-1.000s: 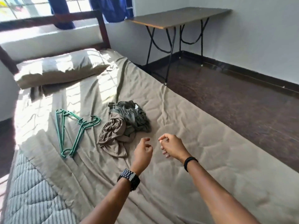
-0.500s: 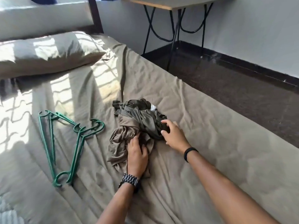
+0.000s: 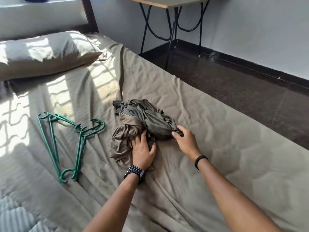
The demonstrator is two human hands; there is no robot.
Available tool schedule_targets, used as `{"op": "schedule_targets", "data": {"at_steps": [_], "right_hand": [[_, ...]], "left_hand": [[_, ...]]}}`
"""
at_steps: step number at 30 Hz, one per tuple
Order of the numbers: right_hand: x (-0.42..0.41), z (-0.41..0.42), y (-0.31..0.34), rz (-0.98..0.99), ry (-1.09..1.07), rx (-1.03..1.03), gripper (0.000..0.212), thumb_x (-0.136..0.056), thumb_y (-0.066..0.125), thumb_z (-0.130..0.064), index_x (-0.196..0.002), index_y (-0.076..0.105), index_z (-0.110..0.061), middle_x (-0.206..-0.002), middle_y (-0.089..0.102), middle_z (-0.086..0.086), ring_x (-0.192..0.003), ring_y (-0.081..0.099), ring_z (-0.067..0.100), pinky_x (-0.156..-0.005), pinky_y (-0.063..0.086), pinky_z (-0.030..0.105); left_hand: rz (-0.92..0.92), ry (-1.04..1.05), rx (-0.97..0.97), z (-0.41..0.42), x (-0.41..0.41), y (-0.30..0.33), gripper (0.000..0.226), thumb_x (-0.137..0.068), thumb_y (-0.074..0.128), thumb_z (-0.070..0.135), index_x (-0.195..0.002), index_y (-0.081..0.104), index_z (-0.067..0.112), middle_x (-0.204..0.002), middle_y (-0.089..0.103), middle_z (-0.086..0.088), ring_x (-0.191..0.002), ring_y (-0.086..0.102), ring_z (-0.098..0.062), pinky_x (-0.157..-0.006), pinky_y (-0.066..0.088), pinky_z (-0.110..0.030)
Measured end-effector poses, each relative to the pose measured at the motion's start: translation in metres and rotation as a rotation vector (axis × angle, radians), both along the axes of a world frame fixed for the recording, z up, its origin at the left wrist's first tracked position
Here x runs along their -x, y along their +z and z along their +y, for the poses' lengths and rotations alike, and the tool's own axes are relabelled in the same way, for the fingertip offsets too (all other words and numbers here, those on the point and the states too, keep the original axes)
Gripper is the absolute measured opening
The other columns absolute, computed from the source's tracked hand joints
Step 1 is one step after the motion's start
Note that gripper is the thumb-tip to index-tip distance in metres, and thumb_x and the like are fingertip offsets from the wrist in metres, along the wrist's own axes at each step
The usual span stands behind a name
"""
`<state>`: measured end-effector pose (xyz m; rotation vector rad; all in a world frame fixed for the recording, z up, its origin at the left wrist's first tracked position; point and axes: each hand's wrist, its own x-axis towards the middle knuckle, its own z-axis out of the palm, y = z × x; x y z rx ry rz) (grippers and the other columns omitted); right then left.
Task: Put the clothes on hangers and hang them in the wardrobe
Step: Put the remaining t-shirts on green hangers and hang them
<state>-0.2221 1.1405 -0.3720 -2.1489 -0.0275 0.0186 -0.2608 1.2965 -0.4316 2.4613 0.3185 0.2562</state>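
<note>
A crumpled heap of clothes lies in the middle of the bed (image 3: pixel 217 164): a dark olive garment (image 3: pixel 150 121) on top and a lighter taupe garment (image 3: pixel 123 139) under it to the left. My left hand (image 3: pixel 143 151) rests on the taupe cloth with its fingers spread. My right hand (image 3: pixel 185 139) pinches the right end of the olive garment between thumb and fingers. Green plastic hangers (image 3: pixel 70 141) lie in a loose pile on the sheet, left of the clothes. No wardrobe is in view.
A pillow (image 3: pixel 41 54) lies at the head of the bed, with the dark bed frame (image 3: pixel 90 15) behind it. A folding table on black metal legs (image 3: pixel 172 30) stands on the dark floor (image 3: pixel 234 81) to the right.
Both hands came down from above the sheet onto the clothes heap. My right hand slid to the heap's right end and took hold of the olive garment. The left hand stays on the taupe cloth.
</note>
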Motion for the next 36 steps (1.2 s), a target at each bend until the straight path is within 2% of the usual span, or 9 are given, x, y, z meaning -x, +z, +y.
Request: {"op": "schedule_targets", "data": {"at_steps": [3,5,8,14,17,24,27,33,36], "right_hand": [[0.020,-0.024,0.023,-0.018,-0.093,-0.127,0.020,-0.089,0.063,-0.011,-0.103,0.062,0.003,-0.076,0.059,0.008,-0.069,0.057,0.028,-0.067,0.051,0.038],[0.037,-0.050,0.041,-0.066,-0.136,-0.227,0.017,-0.089,0.063,-0.013,-0.098,0.062,0.002,-0.080,0.062,0.009,-0.075,0.056,0.019,-0.065,0.049,0.023],[0.063,-0.095,0.064,-0.128,-0.204,-0.423,0.011,-0.087,0.062,-0.017,-0.088,0.066,-0.006,-0.082,0.067,0.012,-0.078,0.058,0.016,-0.070,0.048,0.034],[0.119,-0.173,0.126,-0.241,-0.348,-0.711,0.016,-0.087,0.061,-0.001,-0.085,0.069,-0.015,-0.084,0.071,0.001,-0.084,0.063,0.019,-0.078,0.048,0.036],[0.143,-0.196,0.156,-0.315,-0.321,-0.656,0.019,-0.089,0.058,0.001,-0.087,0.068,-0.015,-0.083,0.070,0.002,-0.083,0.065,0.017,-0.076,0.050,0.033],[0.183,-0.240,0.214,-0.482,-0.328,-0.653,0.017,-0.092,0.056,-0.004,-0.101,0.067,-0.014,-0.096,0.071,0.008,-0.092,0.066,0.020,-0.081,0.054,0.034],[0.201,-0.259,0.230,-0.488,-0.306,-0.571,0.031,-0.092,0.056,-0.004,-0.118,0.060,-0.022,-0.105,0.067,0.001,-0.092,0.065,0.007,-0.076,0.051,0.022],[0.223,-0.280,0.225,-0.310,-0.341,-0.267,0.086,-0.078,0.076,-0.029,-0.144,0.022,-0.044,-0.127,0.044,-0.012,-0.118,0.048,0.004,-0.099,0.039,0.027],[0.221,-0.280,0.209,-0.316,-0.374,-0.169,0.077,-0.080,0.075,-0.020,-0.142,0.032,-0.036,-0.130,0.049,-0.015,-0.115,0.054,0.008,-0.098,0.044,0.023]], "left_hand": [[0.143,0.038,0.027,-0.027,0.009,0.025,0.069,-0.087,0.056,0.029,-0.146,0.025,0.012,-0.136,0.036,-0.017,-0.125,0.036,-0.038,-0.102,0.032,-0.044],[0.059,0.090,0.152,-0.055,0.022,0.041,0.067,-0.086,0.060,0.025,-0.143,0.029,0.009,-0.137,0.035,-0.016,-0.127,0.036,-0.036,-0.102,0.033,-0.046],[-0.193,0.043,0.262,-0.098,0.040,0.060,0.069,-0.081,0.070,0.021,-0.139,0.036,0.007,-0.134,0.038,-0.016,-0.128,0.036,-0.034,-0.104,0.030,-0.043],[-0.399,-0.497,0.192,-0.187,0.054,0.122,0.090,-0.071,0.078,0.041,-0.142,0.023,0.035,-0.140,0.040,-0.009,-0.128,0.037,-0.020,-0.107,0.029,-0.036],[-0.356,-0.832,0.267,-0.230,0.061,0.166,0.078,-0.079,0.073,0.040,-0.144,0.032,0.028,-0.124,0.059,-0.002,-0.112,0.055,-0.016,-0.095,0.044,-0.030],[-0.392,-0.981,0.440,-0.283,0.065,0.243,0.016,-0.084,0.067,0.014,-0.100,0.067,0.013,-0.085,0.070,0.005,-0.081,0.066,-0.007,-0.076,0.052,-0.037],[-0.361,-1.009,0.553,-0.294,0.064,0.271,0.012,-0.085,0.063,0.015,-0.095,0.068,0.011,-0.088,0.072,-0.001,-0.085,0.067,-0.017,-0.081,0.052,-0.041],[-0.290,-1.031,0.823,-0.323,0.077,0.335,0.009,-0.092,0.058,0.005,-0.087,0.064,0.009,-0.082,0.067,-0.005,-0.080,0.062,-0.017,-0.078,0.051,-0.034],[-0.273,-1.069,0.835,-0.335,0.079,0.360,0.011,-0.093,0.057,0.011,-0.087,0.066,0.013,-0.083,0.068,-0.003,-0.082,0.064,-0.018,-0.081,0.052,-0.034]]}}
